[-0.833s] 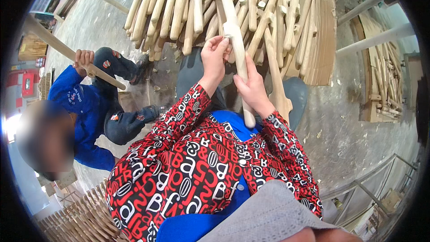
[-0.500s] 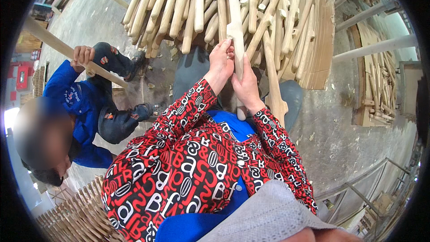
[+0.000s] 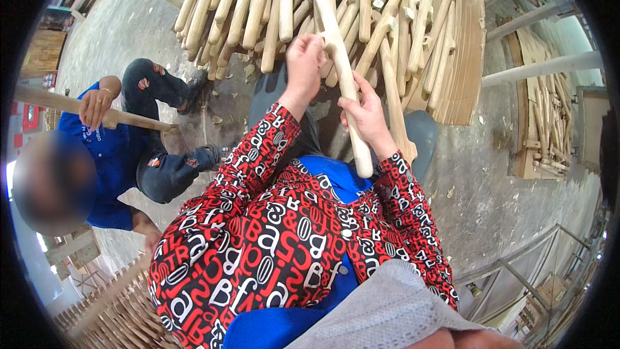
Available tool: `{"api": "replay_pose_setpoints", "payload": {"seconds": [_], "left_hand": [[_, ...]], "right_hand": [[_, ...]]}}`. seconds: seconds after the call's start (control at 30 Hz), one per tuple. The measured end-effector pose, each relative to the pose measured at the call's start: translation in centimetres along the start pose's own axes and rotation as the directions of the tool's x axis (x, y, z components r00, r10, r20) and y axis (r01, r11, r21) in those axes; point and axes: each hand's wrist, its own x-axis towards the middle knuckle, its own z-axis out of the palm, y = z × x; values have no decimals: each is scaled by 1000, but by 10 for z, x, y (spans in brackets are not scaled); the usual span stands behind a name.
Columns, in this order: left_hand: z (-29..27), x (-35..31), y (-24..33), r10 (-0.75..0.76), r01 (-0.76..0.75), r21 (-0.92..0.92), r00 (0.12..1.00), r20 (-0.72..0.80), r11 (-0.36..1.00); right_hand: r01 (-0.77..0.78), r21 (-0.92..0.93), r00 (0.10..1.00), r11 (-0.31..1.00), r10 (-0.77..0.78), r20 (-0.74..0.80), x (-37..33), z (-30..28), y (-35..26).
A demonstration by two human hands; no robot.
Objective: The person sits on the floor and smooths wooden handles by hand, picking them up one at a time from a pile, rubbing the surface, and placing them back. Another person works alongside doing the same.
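A long pale wooden chair-leg-like piece (image 3: 345, 84) lies tilted before me, its rounded near end by my right sleeve. My right hand (image 3: 368, 115) is closed around its lower half, thumb on top. At a small raised block on the piece's left side, my left hand (image 3: 305, 64) has its fingers curled in; whether they grip the block or something small is hidden. Another notched wooden piece (image 3: 397, 103) leans by my right knee, under my right forearm.
Many similar wooden pieces (image 3: 248, 6) are piled ahead, partly on cardboard (image 3: 468, 58). At left a co-worker in blue (image 3: 97, 155) holds a long wooden piece (image 3: 58, 100). More pieces (image 3: 549, 123) lie at right beyond metal bars (image 3: 542, 68); slatted wood (image 3: 123, 310) stands lower left.
The wooden piece has tilted, its near end swinging toward me and right. My left hand has shifted up and left, its fingers now curled. The co-worker's piece and hand have moved left.
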Motion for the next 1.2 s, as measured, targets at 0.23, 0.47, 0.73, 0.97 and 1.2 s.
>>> {"api": "replay_pose_setpoints", "payload": {"seconds": [0.23,0.47,0.73,0.97,1.2], "left_hand": [[-32,43,62,186,-260,280,946,264,924],[-31,13,25,-140,-56,395,882,449,917],[-25,-1,-2,-99,-61,653,973,206,755],[-28,-6,5,7,-282,722,933,359,632],[-39,-5,6,135,-467,740,875,464,484]], "right_hand": [[-68,171,995,983,54,82,-9,-20,-9],[-150,458,987,876,103,126,-11,-21,-17],[-156,447,986,881,114,120,-11,-5,-8],[-174,520,981,836,100,167,-11,1,-3],[-176,455,982,873,123,144,-11,6,-2]]}}
